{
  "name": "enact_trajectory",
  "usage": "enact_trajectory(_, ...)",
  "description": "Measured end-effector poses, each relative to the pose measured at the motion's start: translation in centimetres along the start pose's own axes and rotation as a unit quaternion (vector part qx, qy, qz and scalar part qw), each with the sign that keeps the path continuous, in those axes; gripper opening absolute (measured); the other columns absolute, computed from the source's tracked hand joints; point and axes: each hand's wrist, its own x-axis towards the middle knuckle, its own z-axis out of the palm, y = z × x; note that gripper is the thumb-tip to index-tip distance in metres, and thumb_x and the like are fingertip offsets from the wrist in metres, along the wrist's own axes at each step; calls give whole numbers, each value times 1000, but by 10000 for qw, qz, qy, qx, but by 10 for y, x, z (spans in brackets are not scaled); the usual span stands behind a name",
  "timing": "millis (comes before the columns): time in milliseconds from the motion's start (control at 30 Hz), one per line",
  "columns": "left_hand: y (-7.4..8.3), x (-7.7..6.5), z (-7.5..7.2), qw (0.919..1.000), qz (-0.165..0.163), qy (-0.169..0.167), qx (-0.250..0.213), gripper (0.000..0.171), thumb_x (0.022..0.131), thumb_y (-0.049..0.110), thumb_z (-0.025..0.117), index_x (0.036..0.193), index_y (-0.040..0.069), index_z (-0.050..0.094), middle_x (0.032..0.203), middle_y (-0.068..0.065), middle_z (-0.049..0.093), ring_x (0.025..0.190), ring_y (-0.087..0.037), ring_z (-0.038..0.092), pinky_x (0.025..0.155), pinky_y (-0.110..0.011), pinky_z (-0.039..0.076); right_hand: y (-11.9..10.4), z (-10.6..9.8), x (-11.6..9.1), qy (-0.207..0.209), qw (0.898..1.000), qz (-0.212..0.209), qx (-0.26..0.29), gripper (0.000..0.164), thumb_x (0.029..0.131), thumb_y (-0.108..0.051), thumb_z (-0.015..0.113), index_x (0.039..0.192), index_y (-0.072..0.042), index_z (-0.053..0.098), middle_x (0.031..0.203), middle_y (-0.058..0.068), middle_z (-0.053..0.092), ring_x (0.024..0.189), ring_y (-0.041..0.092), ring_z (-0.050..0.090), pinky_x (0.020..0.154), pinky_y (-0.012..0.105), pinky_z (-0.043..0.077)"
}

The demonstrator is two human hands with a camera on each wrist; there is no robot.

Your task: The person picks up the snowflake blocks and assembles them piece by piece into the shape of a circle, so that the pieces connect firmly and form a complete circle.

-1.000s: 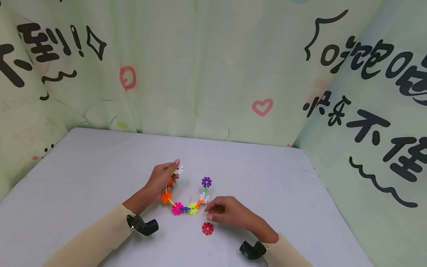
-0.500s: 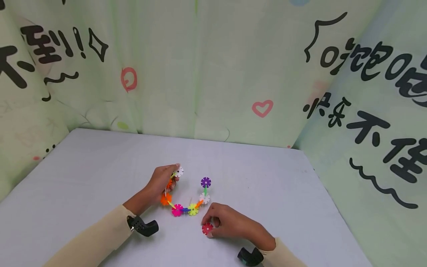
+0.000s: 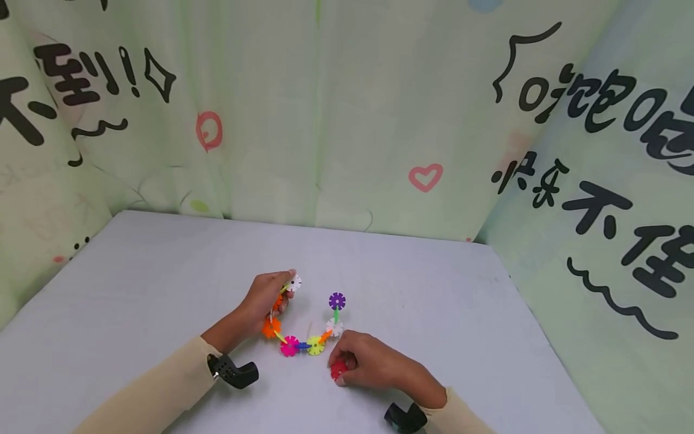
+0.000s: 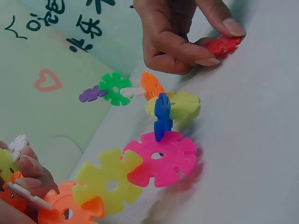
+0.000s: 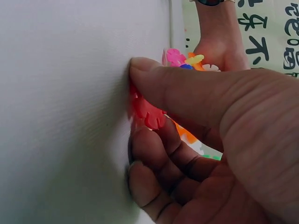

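Observation:
A curved chain of interlocking plastic snowflake discs lies on the table, with a magenta disc, a blue disc and a purple disc at its far right end. My left hand grips the chain's other end, where a white disc shows by the thumb. Its fingers partly cover the orange discs there. Right of the chain, my right hand pinches a loose red snowflake disc between thumb and fingers, low at the table surface. In the right wrist view the thumb hides part of this red disc.
The white table reaches back to a pale green curtain printed with black characters and a pink heart. A black wrist camera sits on the left wrist, and another on the right.
My right hand has moved down from beside the chain to the red disc and taken it between thumb and fingers. My left hand keeps its grip on the chain.

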Motion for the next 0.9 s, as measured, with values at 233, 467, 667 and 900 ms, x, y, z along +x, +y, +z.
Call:
enact_trajectory(233,-2,0,1,9999,71,-78,7,40,101,36,50,113,0,61,77,-9,56,48,-13,41,44,-19,34,0,-6,1,-85,9999,-69,87,16,82,-5,77,85,-19,68,79,-12,58,71,5,52,66,21,49)
enact_trajectory(467,-2,2,1,9999,45,-68,94,39,101,37,50,111,1,60,78,-10,58,48,-13,41,44,-20,35,-5,-24,1,220,9993,-223,207,17,85,0,73,86,-17,69,80,-9,62,73,8,55,67,23,50)
enact_trajectory(667,-1,2,4,9995,12,-135,278,40,101,37,50,109,-1,60,77,-10,57,48,-13,40,44,-20,34,-11,-37,3,324,9981,-483,189,14,85,0,72,89,-14,73,82,-9,68,73,6,59,67,23,52)
enact_trajectory(900,0,-2,8,9985,19,-235,485,43,101,37,49,109,-3,60,78,-10,56,49,-14,39,45,-20,35,-16,-44,12,845,9932,-796,96,16,86,-3,73,102,-6,74,87,-3,69,76,9,58,69,25,52)
